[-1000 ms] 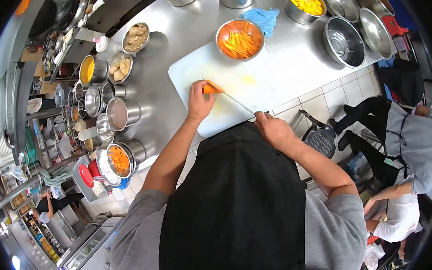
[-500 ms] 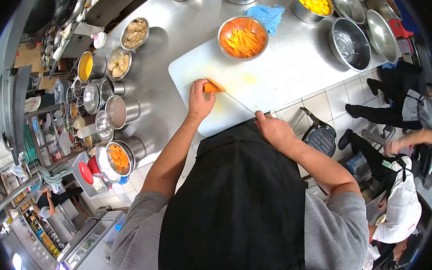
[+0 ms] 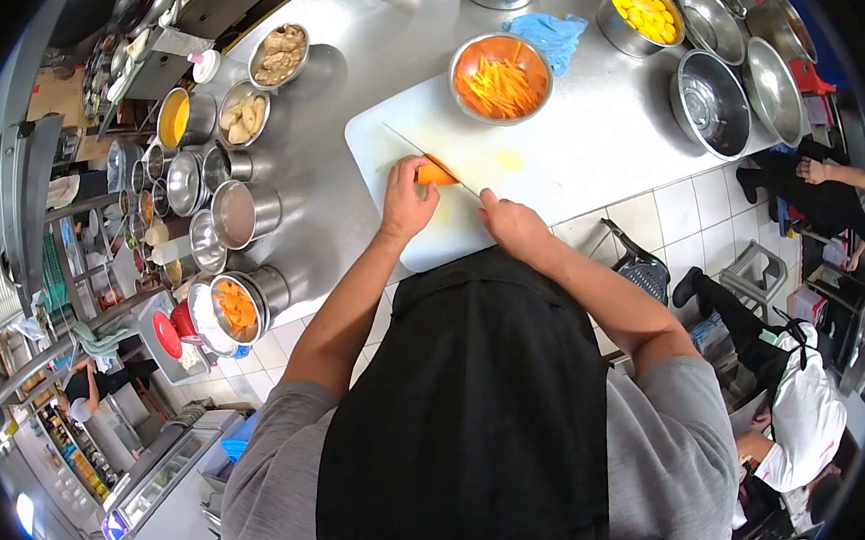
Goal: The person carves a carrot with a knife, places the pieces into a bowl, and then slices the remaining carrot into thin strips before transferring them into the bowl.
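On the white cutting board lies an orange carrot piece, held down by the bent fingers of my left hand. My right hand is wrapped round the handle of a knife. Its thin blade runs along the far side of the carrot, with the tip beyond it toward the upper left of the board. A steel bowl of orange carrot strips stands at the board's far edge.
A blue cloth lies behind the bowl. Egg yolks fill a pot at the back right, near empty steel bowls. Bowls and pots line the left side. Co-workers are at the right, beyond a dark stool.
My right hand has moved forward and left, pushing the knife across the carrot so its tip reaches farther over the board. My left hand still holds the carrot. Co-workers at the right have shifted.
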A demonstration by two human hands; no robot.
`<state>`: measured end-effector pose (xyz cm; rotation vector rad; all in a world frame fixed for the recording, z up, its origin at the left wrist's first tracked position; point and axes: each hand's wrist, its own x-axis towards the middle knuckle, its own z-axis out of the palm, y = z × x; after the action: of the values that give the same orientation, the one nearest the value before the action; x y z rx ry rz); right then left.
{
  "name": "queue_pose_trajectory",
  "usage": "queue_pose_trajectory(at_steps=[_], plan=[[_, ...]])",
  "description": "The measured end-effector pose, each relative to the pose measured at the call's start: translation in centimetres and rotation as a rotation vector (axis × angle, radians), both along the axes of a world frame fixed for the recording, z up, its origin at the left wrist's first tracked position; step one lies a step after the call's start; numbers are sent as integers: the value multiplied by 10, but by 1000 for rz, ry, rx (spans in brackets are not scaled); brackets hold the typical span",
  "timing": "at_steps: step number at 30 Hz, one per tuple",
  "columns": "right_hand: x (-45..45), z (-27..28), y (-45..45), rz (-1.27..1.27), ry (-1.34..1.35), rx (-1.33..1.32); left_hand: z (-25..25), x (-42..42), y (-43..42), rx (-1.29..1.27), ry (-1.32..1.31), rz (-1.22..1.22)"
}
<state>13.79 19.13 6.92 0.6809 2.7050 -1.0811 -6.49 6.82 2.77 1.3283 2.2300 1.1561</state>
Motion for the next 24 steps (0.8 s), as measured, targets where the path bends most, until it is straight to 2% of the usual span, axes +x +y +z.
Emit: queue_pose_trajectory(at_steps=[5,8,12,16,24], plan=[[-17,-27,-1,-1,-17,46,1,-2,2,8,-6,-10],[-10,-20,-1,3,-3,75,0,1,1,23,19,-3],[13,23,-1,25,-17,102,0,-1,1,36,120,-6],[49,60,-2,35,-34,109,-2,0,1,29,73,8],[70,73,-6,14,-116,86,6,2,1,-8,14,22]])
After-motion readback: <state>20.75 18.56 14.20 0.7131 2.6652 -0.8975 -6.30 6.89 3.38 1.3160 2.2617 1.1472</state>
